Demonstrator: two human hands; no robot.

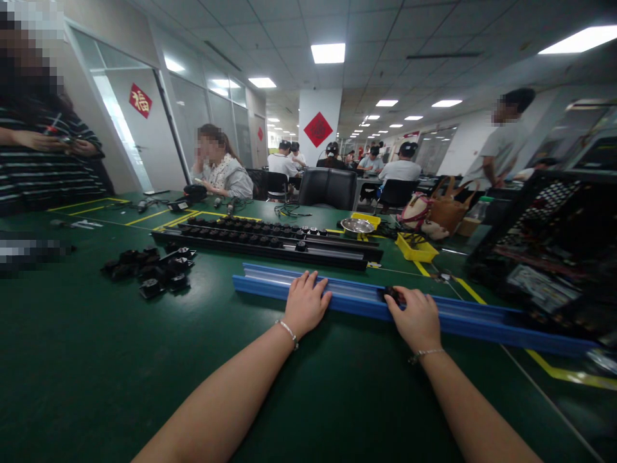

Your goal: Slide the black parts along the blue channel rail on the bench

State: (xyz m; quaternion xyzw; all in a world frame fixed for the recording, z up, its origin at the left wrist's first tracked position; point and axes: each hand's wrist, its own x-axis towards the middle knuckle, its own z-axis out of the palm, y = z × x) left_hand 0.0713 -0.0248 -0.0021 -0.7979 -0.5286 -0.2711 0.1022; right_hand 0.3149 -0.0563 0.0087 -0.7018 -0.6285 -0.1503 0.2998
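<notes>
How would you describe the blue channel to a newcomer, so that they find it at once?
On the green table, find the person's left hand and right hand. Beneath both runs a long, straight channel. Its blue colour sets it apart from the black rails lying behind it.

A long, straight blue channel rail (pixel 354 303) lies flat, trough upward, slanting across the green tabletop (pixel 347 399), its raised walls flanking a paler, shiny floor. The left hand (pixel 308 302) rests over it. A small black component (pixel 389 294), partly hidden, sits at the trough between the right hand's (pixel 415 315) thumb and fingers.
</notes>
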